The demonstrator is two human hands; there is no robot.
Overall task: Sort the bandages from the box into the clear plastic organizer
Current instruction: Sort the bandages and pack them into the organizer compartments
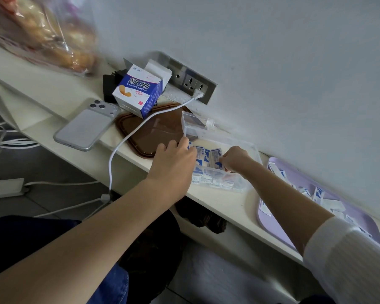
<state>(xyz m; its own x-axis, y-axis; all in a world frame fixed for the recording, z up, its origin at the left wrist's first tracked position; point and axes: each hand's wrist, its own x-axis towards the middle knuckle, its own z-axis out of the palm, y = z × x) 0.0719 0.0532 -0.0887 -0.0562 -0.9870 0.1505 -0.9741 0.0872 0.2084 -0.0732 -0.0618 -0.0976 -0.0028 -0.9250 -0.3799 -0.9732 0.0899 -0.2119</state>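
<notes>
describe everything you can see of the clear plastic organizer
A shallow see-through box, the clear plastic organizer lies flat on the pale shelf by the wall, between a brown tray and a lilac tray. A clear raised part, apparently its lid, stands at its far left end. Blue-and-white wrapped bandages lie inside. The left hand touches its left end, grip hidden; the right hand reaches in, pinching one of the bandages.
</notes>
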